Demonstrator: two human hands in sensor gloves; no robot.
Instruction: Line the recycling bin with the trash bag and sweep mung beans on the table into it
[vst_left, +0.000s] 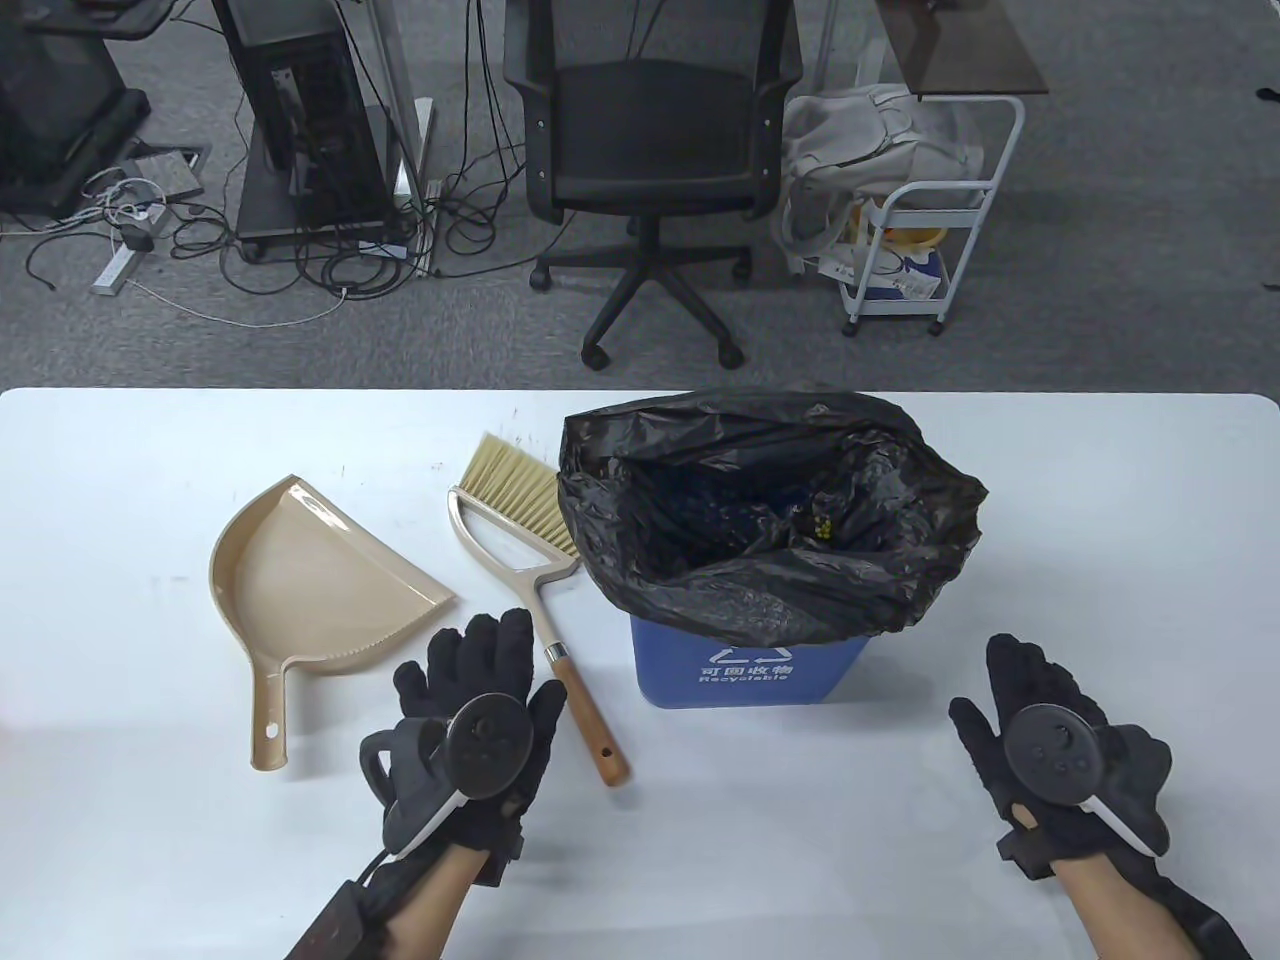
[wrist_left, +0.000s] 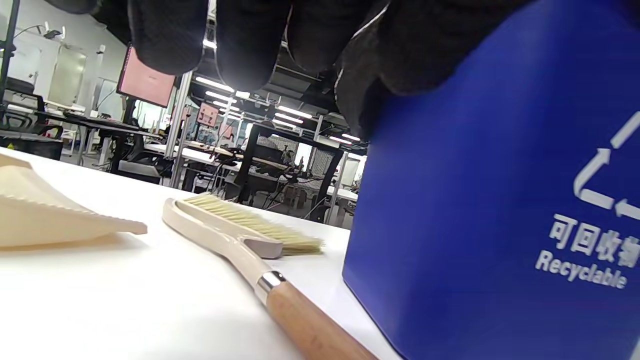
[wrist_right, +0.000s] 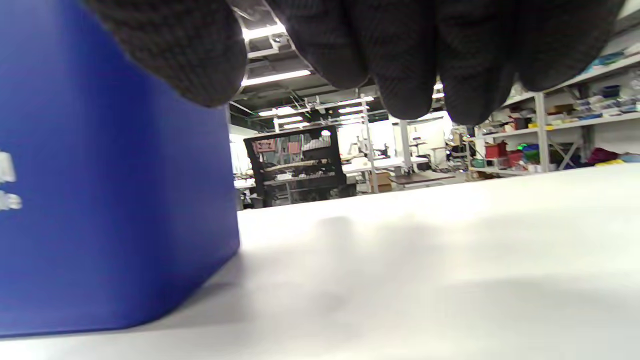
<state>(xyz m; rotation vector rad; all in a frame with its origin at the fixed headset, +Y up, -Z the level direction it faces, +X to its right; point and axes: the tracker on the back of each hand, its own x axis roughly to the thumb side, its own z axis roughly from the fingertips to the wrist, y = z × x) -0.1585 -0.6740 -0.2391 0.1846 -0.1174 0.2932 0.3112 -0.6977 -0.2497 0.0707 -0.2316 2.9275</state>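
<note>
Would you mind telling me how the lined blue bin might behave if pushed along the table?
The blue bin looks nearly empty, so it probably slides easily. The trash bag billows wider than it, so the bag likely flops.

Open workshop behind a white table

Grey carpet floor past the white table; a black mesh office chair on castors, facing the table; a white wire trolley with a pale bag slumped on it; a black equipment stand amid tangled cables; ceiling strip lights; storage shelving along the right.
</note>
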